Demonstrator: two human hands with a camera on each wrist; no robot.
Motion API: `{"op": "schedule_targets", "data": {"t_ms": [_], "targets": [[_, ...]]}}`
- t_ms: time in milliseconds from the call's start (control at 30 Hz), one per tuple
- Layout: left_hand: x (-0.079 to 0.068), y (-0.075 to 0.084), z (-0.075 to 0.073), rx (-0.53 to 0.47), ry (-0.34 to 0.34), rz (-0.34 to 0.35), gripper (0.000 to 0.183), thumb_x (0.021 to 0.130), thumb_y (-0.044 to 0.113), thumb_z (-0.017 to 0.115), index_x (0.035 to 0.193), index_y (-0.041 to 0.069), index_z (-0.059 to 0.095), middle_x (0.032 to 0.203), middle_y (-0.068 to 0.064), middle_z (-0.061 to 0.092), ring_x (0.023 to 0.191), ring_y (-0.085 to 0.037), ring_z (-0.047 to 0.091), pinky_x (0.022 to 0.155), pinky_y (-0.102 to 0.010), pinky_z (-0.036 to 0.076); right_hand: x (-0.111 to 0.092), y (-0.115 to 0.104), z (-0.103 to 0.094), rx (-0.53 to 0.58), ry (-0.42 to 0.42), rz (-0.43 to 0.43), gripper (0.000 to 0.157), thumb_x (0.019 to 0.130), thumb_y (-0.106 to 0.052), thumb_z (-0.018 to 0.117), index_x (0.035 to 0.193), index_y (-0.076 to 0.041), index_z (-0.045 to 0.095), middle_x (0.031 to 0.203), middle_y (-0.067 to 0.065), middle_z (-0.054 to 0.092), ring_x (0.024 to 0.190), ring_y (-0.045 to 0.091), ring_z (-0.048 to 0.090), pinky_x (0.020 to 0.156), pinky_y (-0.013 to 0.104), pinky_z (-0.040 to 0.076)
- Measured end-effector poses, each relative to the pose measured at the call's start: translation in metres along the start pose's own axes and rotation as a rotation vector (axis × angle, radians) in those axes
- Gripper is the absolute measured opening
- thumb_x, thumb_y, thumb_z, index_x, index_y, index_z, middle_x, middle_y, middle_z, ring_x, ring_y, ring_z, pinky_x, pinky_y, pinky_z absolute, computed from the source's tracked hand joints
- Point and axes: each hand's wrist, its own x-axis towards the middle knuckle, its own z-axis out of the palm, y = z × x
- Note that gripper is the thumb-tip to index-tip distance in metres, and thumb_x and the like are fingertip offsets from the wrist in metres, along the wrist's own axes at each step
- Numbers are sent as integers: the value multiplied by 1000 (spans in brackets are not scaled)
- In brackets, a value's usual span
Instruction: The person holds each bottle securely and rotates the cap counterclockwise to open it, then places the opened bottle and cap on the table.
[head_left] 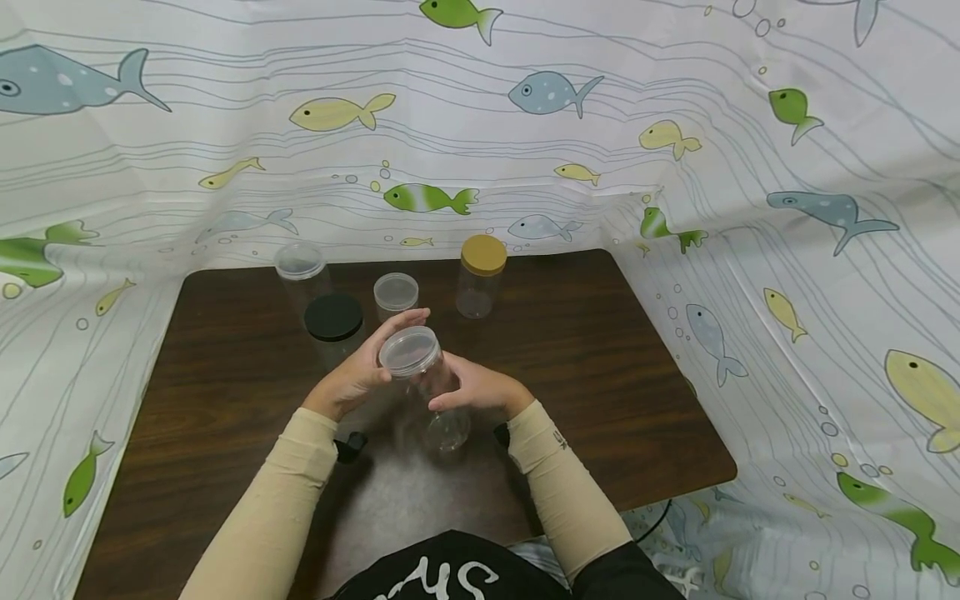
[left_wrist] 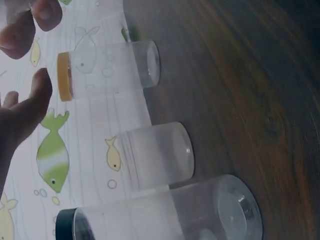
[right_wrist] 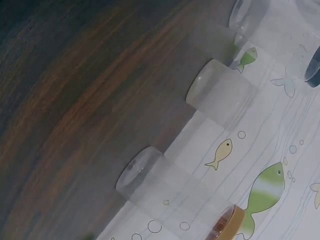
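Note:
A tall clear jar (head_left: 435,387) with a translucent lid (head_left: 410,352) is held tilted over the near middle of the table. My right hand (head_left: 483,385) grips its body from the right, the thumb across the near side. The left hand (head_left: 352,371) holds around the lid, thumb at its near edge and fingers reaching behind it. In the left wrist view, part of a hand (left_wrist: 22,112) shows at the left edge. Beyond the left hand stand a black-lidded jar (head_left: 333,317) and a short jar with a translucent lid (head_left: 396,292).
A yellow-lidded jar (head_left: 480,275) stands upright near the table's back edge. Another clear jar (head_left: 302,271) with a translucent lid is at the back left. The dark wooden table (head_left: 592,400) meets a white fish-patterned sheet (head_left: 465,150) behind and at both sides.

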Motion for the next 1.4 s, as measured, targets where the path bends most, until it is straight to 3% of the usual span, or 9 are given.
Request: {"op": "schedule_targets", "data": {"t_ms": [233, 400, 533, 733, 900, 1067, 1200, 1400], "targets": [[0, -1, 5, -31, -74, 3, 100, 83, 53, 80, 157, 7, 30, 163, -11, 31, 145, -29, 33, 112, -44, 34, 0, 3, 0, -1, -22, 12, 110, 82, -64, 75, 154, 0, 22, 141, 19, 48, 119, 19, 55, 98, 32, 49], [-1, -2, 8, -7, -45, -13, 85, 89, 43, 78, 153, 6, 35, 158, -8, 41, 143, -29, 36, 109, -47, 35, 2, 7, 0, 45, -19, -35, 93, 91, -45, 74, 155, -2, 22, 145, 17, 47, 130, 36, 50, 104, 40, 46], [0, -4, 11, -34, 5, -13, 74, 93, 33, 76, 151, 8, 38, 156, -9, 45, 141, -29, 39, 109, -43, 35, 3, 10, 1, 41, 40, -56, 86, 94, -24, 73, 158, -8, 19, 153, 13, 41, 139, 36, 43, 110, 44, 42], [1, -10, 16, -72, 119, 14, 69, 94, 32, 75, 149, 13, 38, 149, -9, 50, 139, -26, 42, 110, -36, 37, 8, 8, 7, -172, 227, -20, 83, 90, -13, 76, 154, -8, 24, 150, 11, 43, 133, 21, 50, 102, 32, 48], [5, -13, 21, -77, 255, 29, 66, 95, 24, 75, 147, 11, 38, 141, -7, 56, 132, -22, 49, 106, -30, 42, 14, 6, 16, -462, 438, 35, 83, 85, -21, 84, 146, 0, 32, 142, 16, 46, 129, 22, 50, 106, 36, 45], [9, -13, 26, -29, 374, 21, 64, 96, 18, 72, 148, 9, 36, 138, -4, 53, 126, -21, 50, 101, -28, 44, 17, 5, 28, -704, 626, 71, 86, 79, -35, 88, 139, 3, 39, 119, 14, 53, 105, 24, 53, 90, 39, 50], [11, -13, 27, -56, 442, 15, 66, 93, 17, 75, 146, 9, 36, 135, -3, 49, 120, -19, 49, 98, -27, 44, 20, 7, 33, -731, 687, 34, 84, 77, -34, 90, 133, 3, 40, 111, 12, 50, 100, 24, 50, 87, 38, 48], [11, -11, 28, -110, 448, 45, 71, 88, 23, 82, 143, 9, 39, 133, -3, 51, 117, -19, 51, 95, -26, 47, 21, 10, 32, -592, 630, 12, 86, 78, -26, 91, 137, 1, 34, 121, 14, 44, 110, 25, 45, 96, 39, 45]]}}
